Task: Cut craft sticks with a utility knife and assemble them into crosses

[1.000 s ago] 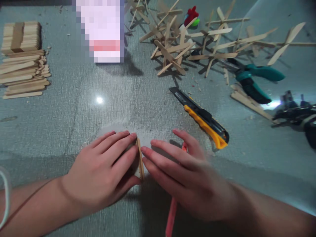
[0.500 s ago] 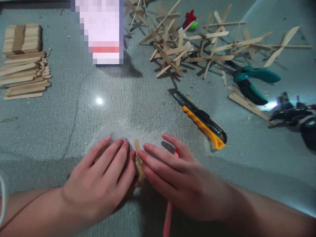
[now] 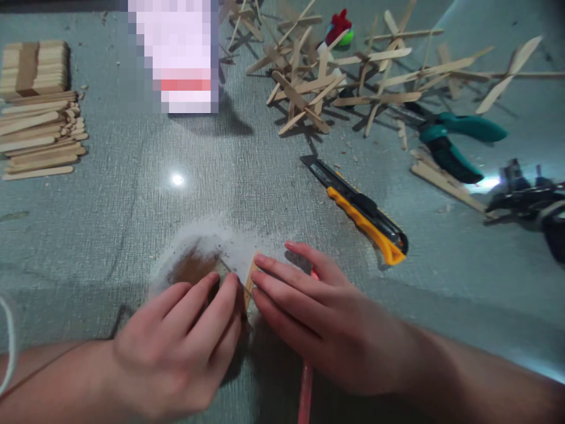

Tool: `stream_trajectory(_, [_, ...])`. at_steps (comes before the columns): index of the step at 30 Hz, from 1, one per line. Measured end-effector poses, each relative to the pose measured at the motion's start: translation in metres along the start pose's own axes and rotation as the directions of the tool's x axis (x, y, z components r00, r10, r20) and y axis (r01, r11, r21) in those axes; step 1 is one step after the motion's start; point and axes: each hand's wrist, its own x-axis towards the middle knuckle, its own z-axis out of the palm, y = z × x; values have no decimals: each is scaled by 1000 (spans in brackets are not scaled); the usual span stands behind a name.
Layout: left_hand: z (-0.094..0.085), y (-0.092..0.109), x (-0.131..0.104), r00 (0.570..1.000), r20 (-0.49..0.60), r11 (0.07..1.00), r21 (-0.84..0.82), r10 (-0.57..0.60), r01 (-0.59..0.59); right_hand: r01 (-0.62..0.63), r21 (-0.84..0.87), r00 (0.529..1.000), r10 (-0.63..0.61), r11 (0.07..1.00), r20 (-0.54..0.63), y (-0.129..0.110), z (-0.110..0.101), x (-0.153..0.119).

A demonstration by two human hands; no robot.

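Observation:
My right hand [image 3: 309, 300] lies palm down, its fingertips closed on a small wooden craft stick [image 3: 251, 280] that stands tilted between my hands. Its thumb is hidden. A red pen-like rod [image 3: 305, 388] runs beneath that hand, its tip showing between the fingers. Curled in a pinch at the stick's left side is my left hand [image 3: 189, 335]; what its fingertips hold, if anything, is hidden. A thin dark line passes by them toward the stick. Beyond the left fingers is a brown patch [image 3: 192, 265] ringed with pale dust [image 3: 212, 229].
A yellow and black utility knife [image 3: 357, 206] lies to the right, blade out. Farther right are green-handled pliers [image 3: 468, 129] and a dark tool [image 3: 525, 194]. Crossed-stick pieces [image 3: 304, 100] and a small red toy [image 3: 339, 29] lie behind. Craft stick piles [image 3: 44, 135] sit left.
My left hand has drawn back and curled its fingers, uncovering the brown patch. The craft stick has turned, its top now leaning right. My right hand has barely moved.

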Motion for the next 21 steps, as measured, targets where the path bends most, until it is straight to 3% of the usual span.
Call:
stream_trajectory(8, [-3, -5, 12, 999, -29, 999, -45, 22, -23, -26, 84, 1000, 24, 996, 17, 2, -2, -2])
stream_trajectory(15, [-5, 15, -2, 995, 23, 992, -79, -95, 97, 2, 77, 1000, -1, 997, -17, 6, -3, 3])
stream_trajectory(21, [-6, 11, -2, 998, 45, 995, -80, -50, 54, 15, 67, 1000, -13, 998, -24, 7, -3, 3])
